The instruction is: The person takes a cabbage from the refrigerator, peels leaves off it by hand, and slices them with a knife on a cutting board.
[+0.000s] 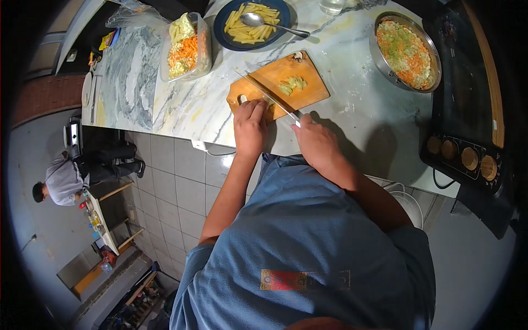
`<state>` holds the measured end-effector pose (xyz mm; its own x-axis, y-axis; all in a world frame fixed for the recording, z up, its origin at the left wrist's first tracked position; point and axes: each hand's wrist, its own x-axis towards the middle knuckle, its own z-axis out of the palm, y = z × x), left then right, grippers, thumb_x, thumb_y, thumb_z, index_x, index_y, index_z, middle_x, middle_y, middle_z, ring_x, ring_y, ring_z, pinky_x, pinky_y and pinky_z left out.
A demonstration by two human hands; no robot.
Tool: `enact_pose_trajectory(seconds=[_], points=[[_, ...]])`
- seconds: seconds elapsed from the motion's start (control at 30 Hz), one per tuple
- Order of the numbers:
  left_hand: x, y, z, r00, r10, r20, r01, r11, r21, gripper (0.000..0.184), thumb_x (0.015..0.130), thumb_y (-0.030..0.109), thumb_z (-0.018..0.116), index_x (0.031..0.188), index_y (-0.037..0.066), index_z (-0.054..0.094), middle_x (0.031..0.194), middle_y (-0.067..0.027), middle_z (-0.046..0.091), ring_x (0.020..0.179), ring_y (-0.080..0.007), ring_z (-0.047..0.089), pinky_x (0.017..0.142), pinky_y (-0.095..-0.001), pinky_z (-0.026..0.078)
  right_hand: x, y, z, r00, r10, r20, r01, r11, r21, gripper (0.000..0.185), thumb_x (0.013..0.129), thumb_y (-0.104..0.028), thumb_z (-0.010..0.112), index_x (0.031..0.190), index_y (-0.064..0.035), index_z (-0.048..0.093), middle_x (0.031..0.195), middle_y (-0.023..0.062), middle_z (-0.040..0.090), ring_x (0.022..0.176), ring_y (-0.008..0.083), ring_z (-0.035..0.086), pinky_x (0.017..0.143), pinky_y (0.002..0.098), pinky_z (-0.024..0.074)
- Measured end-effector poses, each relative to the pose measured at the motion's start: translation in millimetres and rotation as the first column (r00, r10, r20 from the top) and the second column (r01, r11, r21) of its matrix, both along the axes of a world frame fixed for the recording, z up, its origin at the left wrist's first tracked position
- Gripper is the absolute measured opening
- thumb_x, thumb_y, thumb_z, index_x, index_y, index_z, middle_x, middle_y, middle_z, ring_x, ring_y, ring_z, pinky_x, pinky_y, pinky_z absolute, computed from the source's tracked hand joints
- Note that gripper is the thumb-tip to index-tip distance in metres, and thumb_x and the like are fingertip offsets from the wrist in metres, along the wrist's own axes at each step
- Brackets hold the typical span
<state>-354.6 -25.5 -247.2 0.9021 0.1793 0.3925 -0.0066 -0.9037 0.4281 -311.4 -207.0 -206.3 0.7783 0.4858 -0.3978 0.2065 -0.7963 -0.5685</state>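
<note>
A wooden cutting board [311, 71] lies on the marble counter. My right hand [318, 142] is closed round the white handle of a knife [269, 94], whose blade slants across the board toward the upper left. My left hand [251, 125] rests on the board's near left part, fingers bent and pressed together beside the blade. A little pale green food shows between its fingertips and the blade; most of it is hidden. Chopped pale green pieces [291, 84] lie beyond the blade. A small brownish scrap [298, 55] sits near the board's far edge.
Behind the board are a blue plate [219, 25] of pale yellow sticks with a spoon [275, 25], and a plastic container [208, 58] of shredded vegetables. A metal bowl [379, 59] of shredded vegetables stands right, near a black appliance [462, 159]. Another person [63, 179] is far left.
</note>
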Motion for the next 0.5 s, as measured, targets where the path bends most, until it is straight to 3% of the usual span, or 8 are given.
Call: enact_pose_trajectory(seconds=[0.5], points=[[0.8, 1.1, -0.5, 1.0, 0.006, 0.007, -0.006, 0.999, -0.04, 0.027, 0.077, -0.004, 0.066, 0.103, 0.002, 0.071, 0.103, -0.0127, 0.07, 0.1, -0.0324, 0.065, 0.09, -0.0427, 0.051, 0.6, 4.1, -5.3, 1.0, -0.021, 0.007, 0.021, 1.0, -0.022, 0.035, 0.102, -0.033, 0.054, 0.102, 0.0018, 0.052, 0.081, 0.0279, 0.068, 0.079, 0.0493, 0.066, 0.072, 0.0579, 0.0512]])
